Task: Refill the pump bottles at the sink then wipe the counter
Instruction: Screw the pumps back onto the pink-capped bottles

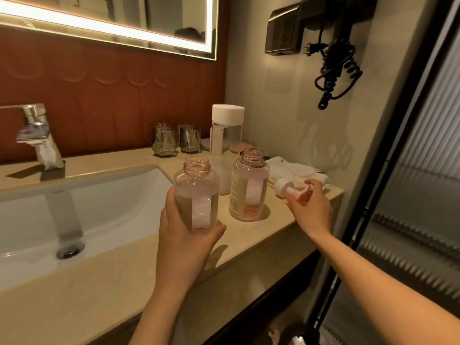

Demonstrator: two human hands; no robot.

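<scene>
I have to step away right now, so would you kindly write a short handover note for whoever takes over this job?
Left hand: grips the near pump bottle, uncapped, beside the sink.
Right hand: holds a pump head above the counter.
Second pump bottle: stands uncapped on the counter, with the tall white-capped bottle behind it and a white cloth to its right.
Done: both pumps are off and both bottles hold pinkish liquid.
Left: top up if needed, screw the pumps on (the second pump is not in view), wipe the counter.
</scene>
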